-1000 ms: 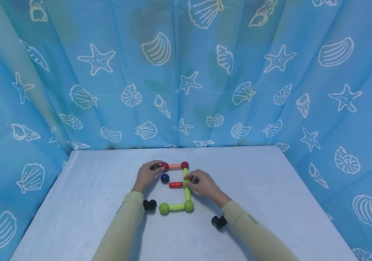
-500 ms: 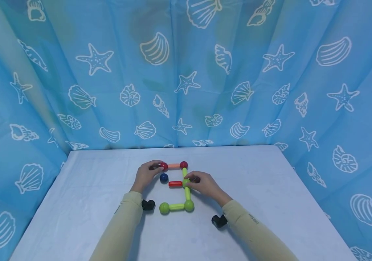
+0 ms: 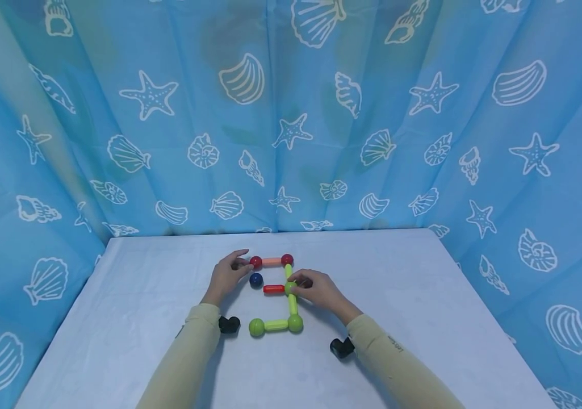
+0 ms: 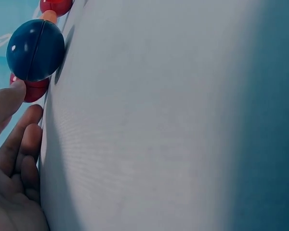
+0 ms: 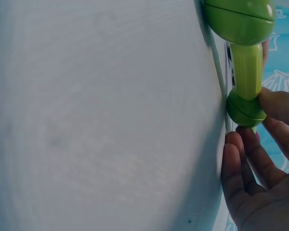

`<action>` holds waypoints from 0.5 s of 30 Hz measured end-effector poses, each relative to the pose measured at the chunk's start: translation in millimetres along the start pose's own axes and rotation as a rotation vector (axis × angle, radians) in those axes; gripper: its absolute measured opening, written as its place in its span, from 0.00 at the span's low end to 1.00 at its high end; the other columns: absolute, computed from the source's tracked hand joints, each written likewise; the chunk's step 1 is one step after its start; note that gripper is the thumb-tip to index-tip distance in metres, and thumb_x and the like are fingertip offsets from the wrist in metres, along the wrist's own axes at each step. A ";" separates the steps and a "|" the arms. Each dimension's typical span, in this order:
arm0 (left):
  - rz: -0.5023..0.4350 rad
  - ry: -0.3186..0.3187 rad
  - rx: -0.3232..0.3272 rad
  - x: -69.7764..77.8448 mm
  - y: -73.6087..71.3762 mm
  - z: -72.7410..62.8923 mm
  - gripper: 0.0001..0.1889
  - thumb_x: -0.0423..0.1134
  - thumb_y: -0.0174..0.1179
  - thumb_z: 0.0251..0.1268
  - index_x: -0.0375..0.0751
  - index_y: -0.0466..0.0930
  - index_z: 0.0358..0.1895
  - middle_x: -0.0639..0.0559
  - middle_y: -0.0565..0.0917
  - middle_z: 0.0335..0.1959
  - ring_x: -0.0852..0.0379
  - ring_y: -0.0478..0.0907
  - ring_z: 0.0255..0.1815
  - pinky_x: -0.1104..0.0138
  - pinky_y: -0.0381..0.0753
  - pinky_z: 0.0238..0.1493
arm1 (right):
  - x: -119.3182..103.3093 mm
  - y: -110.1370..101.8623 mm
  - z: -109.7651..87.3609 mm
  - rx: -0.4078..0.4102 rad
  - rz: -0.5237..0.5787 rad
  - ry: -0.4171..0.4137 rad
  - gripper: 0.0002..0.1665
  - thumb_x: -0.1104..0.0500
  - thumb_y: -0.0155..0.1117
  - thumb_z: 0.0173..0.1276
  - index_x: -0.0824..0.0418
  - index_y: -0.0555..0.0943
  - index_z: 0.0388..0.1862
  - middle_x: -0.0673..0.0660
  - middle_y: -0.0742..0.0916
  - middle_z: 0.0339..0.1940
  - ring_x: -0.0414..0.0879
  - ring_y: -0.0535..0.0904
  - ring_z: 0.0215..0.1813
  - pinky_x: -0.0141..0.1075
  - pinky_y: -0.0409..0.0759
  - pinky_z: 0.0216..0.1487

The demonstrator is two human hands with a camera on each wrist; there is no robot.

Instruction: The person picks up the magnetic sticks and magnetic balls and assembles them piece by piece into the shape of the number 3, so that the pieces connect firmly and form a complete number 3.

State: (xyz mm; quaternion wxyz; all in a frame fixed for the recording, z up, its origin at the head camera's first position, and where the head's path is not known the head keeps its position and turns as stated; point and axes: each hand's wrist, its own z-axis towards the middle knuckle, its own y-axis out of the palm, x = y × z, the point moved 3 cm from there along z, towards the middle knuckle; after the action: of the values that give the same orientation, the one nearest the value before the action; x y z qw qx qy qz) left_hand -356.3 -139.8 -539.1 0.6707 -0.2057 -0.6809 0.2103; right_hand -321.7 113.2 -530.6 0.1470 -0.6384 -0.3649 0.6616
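Note:
In the head view, magnetic rods and balls form an angular shape on the table. My right hand (image 3: 316, 288) pinches the green ball (image 3: 291, 288) midway down its right side, thumb and fingers around it. A red rod (image 3: 273, 289) points left from that ball. My left hand (image 3: 225, 277) is beside the red ball (image 3: 255, 262) at the top left, thumb tip at its side and index finger lifted off. An orange rod (image 3: 272, 262) links it to another red ball (image 3: 287, 259). A loose blue ball (image 4: 36, 50) lies just nearer, partly hiding the red one in the left wrist view.
Nearer the person, a light green rod (image 3: 276, 325) joins two green balls, the left ball (image 3: 256, 327) and the corner ball (image 3: 295, 323). A white cloth covers the table (image 3: 398, 272). A blue shell-patterned curtain (image 3: 291, 165) hangs behind and along both sides.
My left hand has loosened from the top-left red ball, its index finger lifting and the hand drawing slightly left. My right hand stays on the green ball.

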 end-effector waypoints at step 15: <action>0.004 0.020 0.016 -8.1 -0.8 -17.5 0.22 0.39 0.64 0.72 0.46 0.77 0.67 0.49 0.86 0.48 0.51 0.78 0.47 0.58 0.79 0.52 | -1.4 -0.7 -0.8 -0.002 0.005 0.015 0.13 0.53 0.70 0.70 0.47 0.85 0.52 0.48 0.85 0.43 0.46 0.79 0.46 0.40 0.82 0.50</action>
State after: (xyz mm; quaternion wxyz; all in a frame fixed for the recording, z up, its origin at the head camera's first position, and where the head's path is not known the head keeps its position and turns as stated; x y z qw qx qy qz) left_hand -338.7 -144.9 -545.1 0.6787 -0.2038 -0.6720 0.2153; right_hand -320.9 113.0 -529.0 0.1474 -0.6444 -0.3628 0.6568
